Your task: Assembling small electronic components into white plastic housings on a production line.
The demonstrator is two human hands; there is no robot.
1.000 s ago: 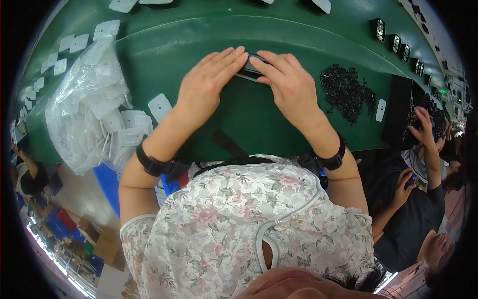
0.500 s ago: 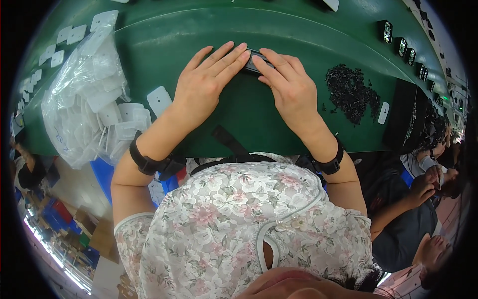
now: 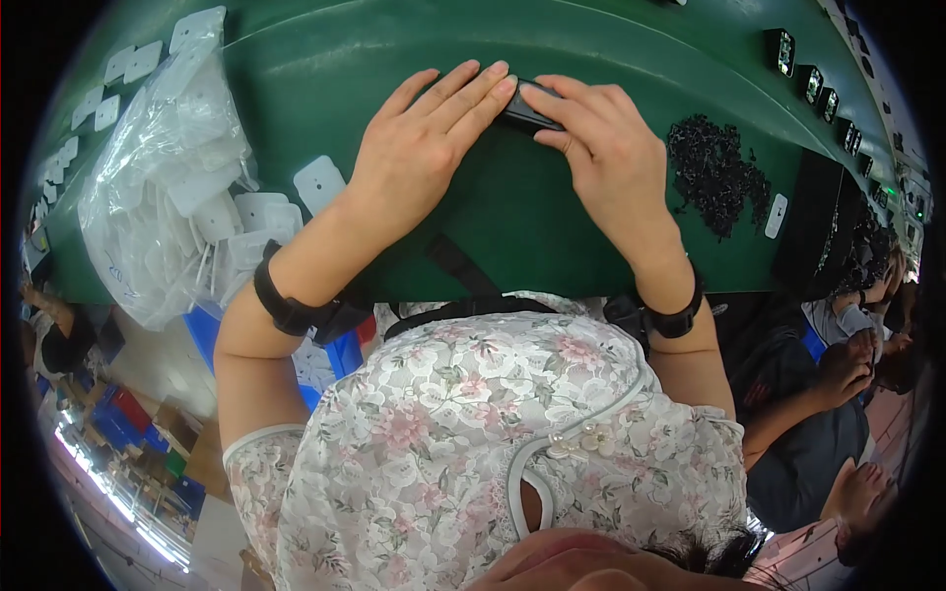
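A small black oblong plastic case (image 3: 530, 106) is between my two hands over the green table. My left hand (image 3: 419, 153) reaches in palm down, its fingers long and slanted, index and middle fingertips against the case's left end; its thumb is hidden underneath. From the other side my right hand (image 3: 611, 148) grips the case, with bent fingers over its top and right end. The underside of the case cannot be seen.
Left on the green table (image 3: 325, 79) lies a clear plastic bag (image 3: 148, 197) of white plates, with a loose white plate (image 3: 319, 183) nearby. At right are a pile of small black parts (image 3: 719, 172), a white strip (image 3: 777, 216), a black box (image 3: 813, 227) and several black housings (image 3: 783, 51).
Both hands and the black case have shifted slightly right and away from me. The case has tilted, and my right fingers sit differently on it.
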